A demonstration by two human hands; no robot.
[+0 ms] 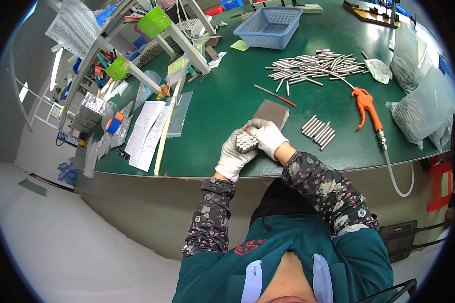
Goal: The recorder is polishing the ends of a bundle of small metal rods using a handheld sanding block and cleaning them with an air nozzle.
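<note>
My gloved left hand [231, 157] is closed round a bundle of metal pins [246, 143], whose round ends face up toward me. From the other side, my gloved right hand [269, 137] grips the same bundle with its fingers bent at the far edge. Just beyond both hands lies a brown rectangular block [271, 112] on the green table. To the right of my right hand, a short row of metal pins [318, 132] lies side by side. Farther off spreads a loose pile of similar pins [308, 66].
An orange air gun [366, 107] with a hose lies right, near bags of pins [424, 113]. A thin red-and-grey rod [275, 96] and a blue basket [270, 30] are beyond. Left are paper sheets [145, 132] and a shelf frame [184, 45]. Another person [101, 80] is far left.
</note>
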